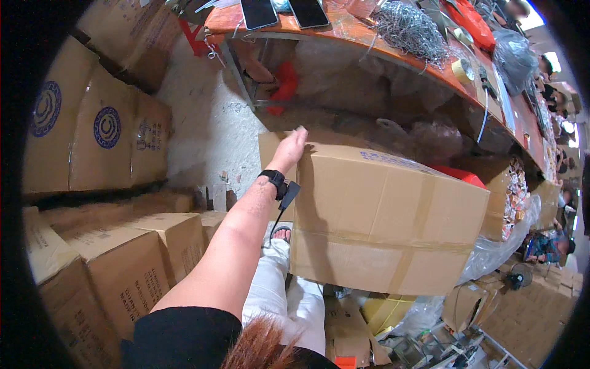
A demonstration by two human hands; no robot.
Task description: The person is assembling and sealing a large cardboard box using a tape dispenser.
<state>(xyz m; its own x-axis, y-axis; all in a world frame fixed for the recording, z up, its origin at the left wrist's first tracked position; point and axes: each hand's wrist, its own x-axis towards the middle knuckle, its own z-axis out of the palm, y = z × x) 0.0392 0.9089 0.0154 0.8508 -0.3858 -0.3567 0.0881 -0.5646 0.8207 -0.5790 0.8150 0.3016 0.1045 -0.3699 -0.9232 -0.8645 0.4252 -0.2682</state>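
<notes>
Left hand [291,147]: I see it stretched forward on a bare arm, fingers extended and close together, laid flat against the far upper-left corner of the box [381,221]. It grips nothing that I can make out; palm side is hidden. A black wristband [275,179] sits on the wrist, with a small dark tag hanging from it.

Right hand: not in my view; I cannot tell its state.

Box: large, brown cardboard, sealed with tape along the middle seam, sitting in front of me over the lap, tilted a little, its near face toward the camera. Below it I see white trousers [276,289] and a sandalled foot [281,234] on the floor.

Table [344,31]: orange-topped, running from upper centre to the right rim, beyond the box. On it: two dark phones [258,12] side by side, a heap of grey wire pieces [409,27], a roll of tape [462,71], a red bag [473,21], a dark plastic bag [513,58].

Left side: stacked cartons [92,129] with round blue marks, more cartons [123,264] lower down, nearer me.

Right side: an open carton of small mixed items [515,197], clear plastic sheeting [498,249], flattened cardboard [528,313], a small fan [519,277] on the floor. Other people sit along the table's far end at the right rim, too small for detail.
</notes>
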